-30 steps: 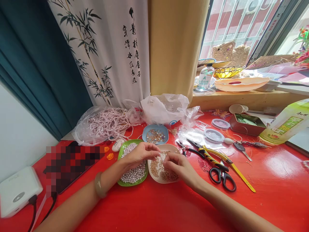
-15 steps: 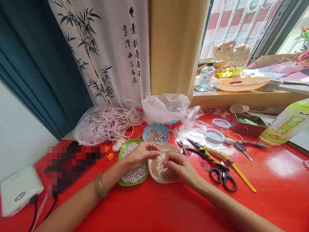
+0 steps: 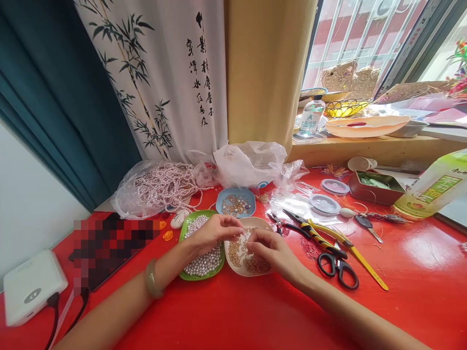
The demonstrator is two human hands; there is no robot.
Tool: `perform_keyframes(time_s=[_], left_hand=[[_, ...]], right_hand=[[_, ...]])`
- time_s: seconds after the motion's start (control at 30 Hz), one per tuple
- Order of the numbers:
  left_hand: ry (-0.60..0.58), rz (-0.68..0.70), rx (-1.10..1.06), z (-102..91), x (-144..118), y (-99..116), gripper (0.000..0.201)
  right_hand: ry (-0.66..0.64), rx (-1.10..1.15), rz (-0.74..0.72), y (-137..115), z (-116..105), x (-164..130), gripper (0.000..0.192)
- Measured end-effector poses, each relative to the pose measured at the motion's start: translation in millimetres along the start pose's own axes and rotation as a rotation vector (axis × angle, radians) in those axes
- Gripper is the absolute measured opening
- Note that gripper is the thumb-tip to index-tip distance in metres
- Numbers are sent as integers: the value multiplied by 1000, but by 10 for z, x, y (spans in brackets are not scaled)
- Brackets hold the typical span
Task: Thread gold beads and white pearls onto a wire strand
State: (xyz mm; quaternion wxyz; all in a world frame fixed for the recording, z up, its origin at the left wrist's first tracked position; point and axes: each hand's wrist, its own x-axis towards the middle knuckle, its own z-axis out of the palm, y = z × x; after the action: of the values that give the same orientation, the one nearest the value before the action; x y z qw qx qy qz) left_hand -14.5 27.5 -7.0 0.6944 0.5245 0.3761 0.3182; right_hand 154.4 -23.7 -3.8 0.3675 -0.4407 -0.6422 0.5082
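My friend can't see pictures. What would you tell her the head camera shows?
Two bare hands, left hand and right hand, meet with pinched fingertips over a white dish of tiny gold beads on a red table. A green dish of pearls sits under the left hand, with a blue dish, scissors and bags of bead strings nearby.

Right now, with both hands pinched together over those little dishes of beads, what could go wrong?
The left hand and right hand work just above the white dish of tiny gold beads; a nudge to its rim might scatter them across the red table. The green dish of pearls touches it, so spilled beads could mix. The scissors and pliers lie near the right wrist, where a sweeping arm might catch them.
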Motion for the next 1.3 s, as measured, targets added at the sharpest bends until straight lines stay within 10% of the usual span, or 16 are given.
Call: perform_keyframes(time_s=[0.6, 1.3], left_hand=[[131, 305, 292, 78, -85, 151, 12], [97, 199, 152, 111, -68, 80, 15]], right_hand=[[-5, 73, 1, 108, -4, 57, 25], [16, 86, -10, -70, -23, -3, 27]])
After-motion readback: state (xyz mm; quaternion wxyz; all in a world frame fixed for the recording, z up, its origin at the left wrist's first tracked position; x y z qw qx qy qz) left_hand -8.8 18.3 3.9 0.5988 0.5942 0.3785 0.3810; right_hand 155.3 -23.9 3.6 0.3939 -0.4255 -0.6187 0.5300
